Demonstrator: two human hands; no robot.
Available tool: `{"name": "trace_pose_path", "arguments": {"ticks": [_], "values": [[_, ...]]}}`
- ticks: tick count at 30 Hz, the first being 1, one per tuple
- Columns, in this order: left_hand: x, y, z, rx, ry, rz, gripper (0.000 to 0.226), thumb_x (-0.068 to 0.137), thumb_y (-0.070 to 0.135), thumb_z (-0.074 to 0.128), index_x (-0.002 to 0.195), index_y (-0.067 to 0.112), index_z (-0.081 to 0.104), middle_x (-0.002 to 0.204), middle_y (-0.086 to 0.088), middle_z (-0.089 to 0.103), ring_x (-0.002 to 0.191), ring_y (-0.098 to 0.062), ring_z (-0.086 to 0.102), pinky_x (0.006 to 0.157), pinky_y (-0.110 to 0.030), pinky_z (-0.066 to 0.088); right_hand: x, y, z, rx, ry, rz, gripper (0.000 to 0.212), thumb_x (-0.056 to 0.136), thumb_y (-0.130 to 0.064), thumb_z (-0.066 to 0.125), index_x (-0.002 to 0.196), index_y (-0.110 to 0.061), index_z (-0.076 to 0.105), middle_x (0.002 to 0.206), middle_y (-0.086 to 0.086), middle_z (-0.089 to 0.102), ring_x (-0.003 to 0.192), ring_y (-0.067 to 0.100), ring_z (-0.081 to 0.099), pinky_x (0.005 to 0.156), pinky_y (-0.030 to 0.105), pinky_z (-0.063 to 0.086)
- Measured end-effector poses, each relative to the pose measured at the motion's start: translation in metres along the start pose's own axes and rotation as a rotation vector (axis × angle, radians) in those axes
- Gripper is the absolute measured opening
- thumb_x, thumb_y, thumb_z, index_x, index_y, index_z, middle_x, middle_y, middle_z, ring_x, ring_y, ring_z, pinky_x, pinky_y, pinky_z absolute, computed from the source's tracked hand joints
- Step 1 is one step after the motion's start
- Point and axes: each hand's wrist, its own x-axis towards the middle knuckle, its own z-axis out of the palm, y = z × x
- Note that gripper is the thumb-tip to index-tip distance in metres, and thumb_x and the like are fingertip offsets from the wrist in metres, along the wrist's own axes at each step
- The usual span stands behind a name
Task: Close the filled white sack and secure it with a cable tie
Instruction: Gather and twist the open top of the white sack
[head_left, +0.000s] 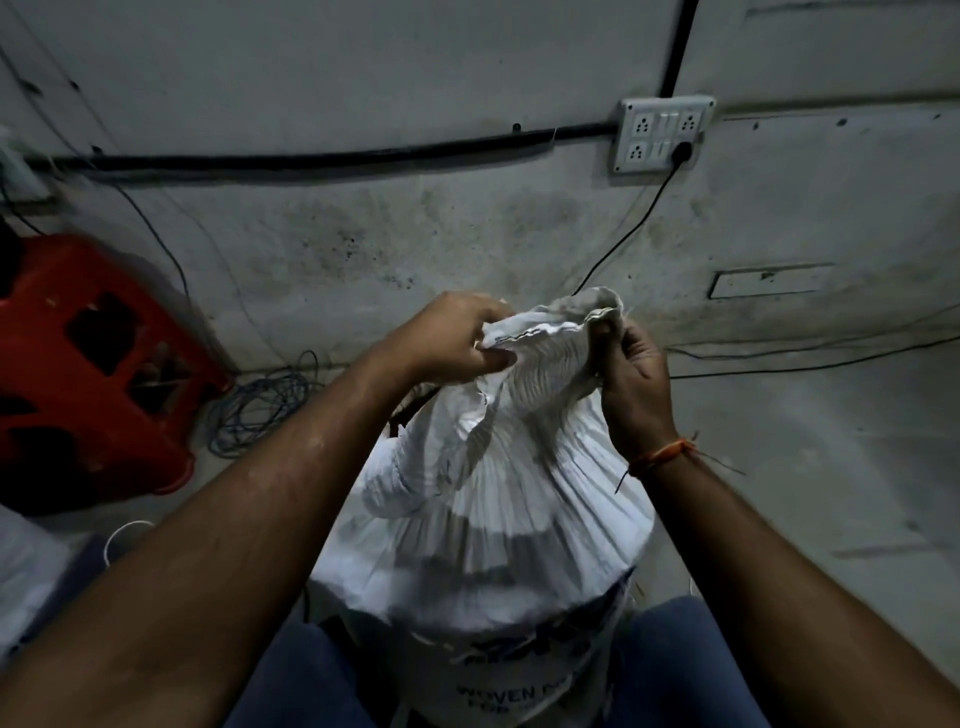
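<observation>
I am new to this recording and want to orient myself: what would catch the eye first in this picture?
First, the white sack at centre, standing between the person's knees, its mouth gathered and gripped by the left hand and right hand. Next, the red plastic crate on the floor at left, and the switchboard on the wall, upper right.

White woven sack (498, 519), full, upright on floor btwn the person's knees. Dark print low on front, partly legible. Top gathered into pleats; hemmed mouth edge bunched, held up at both ends, not tied. No cable tie visible.
</observation>
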Motion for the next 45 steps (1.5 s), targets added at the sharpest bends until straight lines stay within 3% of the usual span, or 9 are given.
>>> {"name": "trace_pose_path", "arguments": {"ticks": [4,10,14,17,21,26,30,37,45], "values": [[-0.008,-0.010,-0.005,-0.102,-0.036,-0.112,0.034,0.083,0.053,0.061,0.079,0.019,0.057,0.075,0.007,0.055,0.077,-0.018,0.058,0.066,-0.031,0.040,-0.001,0.003,-0.003,0.003,0.033,0.024,0.033,0.103,-0.021,0.052,0.100,0.010,0.062,0.086,0.011,0.063,0.079,0.018,0.056,0.067,0.029,0.050],[-0.010,-0.015,-0.029,-0.491,-0.029,-0.207,0.021,0.094,0.035,0.064,0.097,0.015,0.069,0.096,-0.006,0.076,0.089,-0.017,0.070,0.081,-0.042,0.054,0.007,-0.012,0.000,0.014,0.103,-0.024,0.027,0.102,-0.022,0.055,0.076,-0.016,0.055,0.065,-0.013,0.052,0.064,0.002,0.043,0.058,0.019,0.039],[0.004,-0.011,-0.034,-0.446,0.097,-0.211,0.028,0.087,0.047,0.069,0.094,0.019,0.073,0.092,-0.009,0.077,0.084,-0.022,0.073,0.081,-0.045,0.056,0.016,-0.011,0.006,0.053,0.140,-0.021,0.020,0.103,-0.027,0.053,0.093,-0.012,0.060,0.083,0.002,0.060,0.078,0.012,0.053,0.069,0.027,0.048],[0.017,-0.002,-0.027,-0.437,0.186,-0.218,0.040,0.084,0.054,0.067,0.097,0.016,0.074,0.095,-0.016,0.076,0.092,-0.038,0.071,0.083,-0.052,0.055,0.017,-0.012,0.015,0.060,-0.002,0.051,0.044,0.094,-0.038,0.064,0.118,-0.003,0.057,0.107,0.006,0.069,0.096,0.017,0.066,0.083,0.033,0.056],[0.035,0.018,-0.023,-0.307,0.204,-0.083,0.028,0.086,0.027,0.064,0.109,0.016,0.075,0.101,0.004,0.076,0.096,-0.015,0.071,0.086,-0.034,0.053,0.026,-0.014,0.025,-0.252,-0.324,-0.028,0.071,0.070,-0.036,0.090,0.129,-0.009,0.059,0.127,0.016,0.067,0.116,0.027,0.067,0.098,0.049,0.055],[0.035,0.033,-0.020,-0.113,0.185,0.053,0.030,0.078,0.018,0.062,0.107,0.012,0.064,0.094,-0.002,0.071,0.083,-0.019,0.065,0.068,-0.026,0.044,0.030,-0.010,0.025,-0.274,-0.178,-0.138,0.037,0.079,-0.029,0.079,0.115,-0.021,0.070,0.120,0.017,0.069,0.112,0.025,0.067,0.101,0.049,0.052],[0.017,0.028,-0.013,-0.085,0.072,0.011,0.046,0.068,0.023,0.065,0.108,0.011,0.045,0.086,-0.005,0.062,0.071,-0.027,0.058,0.060,-0.035,0.045,0.016,-0.002,0.013,0.052,-0.176,0.060,0.022,0.086,-0.006,0.072,0.106,-0.013,0.072,0.107,0.009,0.072,0.099,0.020,0.066,0.097,0.045,0.052],[-0.026,-0.012,0.005,-0.168,0.150,-0.147,0.032,0.080,0.018,0.057,0.107,0.017,0.040,0.083,-0.007,0.062,0.069,-0.031,0.058,0.067,-0.042,0.050,0.013,-0.003,-0.015,0.242,-0.063,0.145,0.025,0.090,0.005,0.062,0.099,-0.016,0.072,0.093,-0.002,0.076,0.088,0.014,0.068,0.086,0.031,0.055],[-0.030,-0.013,0.012,-0.305,0.180,-0.093,0.014,0.099,0.017,0.059,0.101,0.031,0.063,0.073,0.015,0.058,0.067,0.003,0.054,0.064,-0.017,0.038,0.014,0.006,-0.015,0.300,-0.021,0.180,0.027,0.086,-0.013,0.073,0.112,-0.009,0.067,0.106,0.009,0.072,0.104,0.027,0.064,0.103,0.049,0.048]]}}
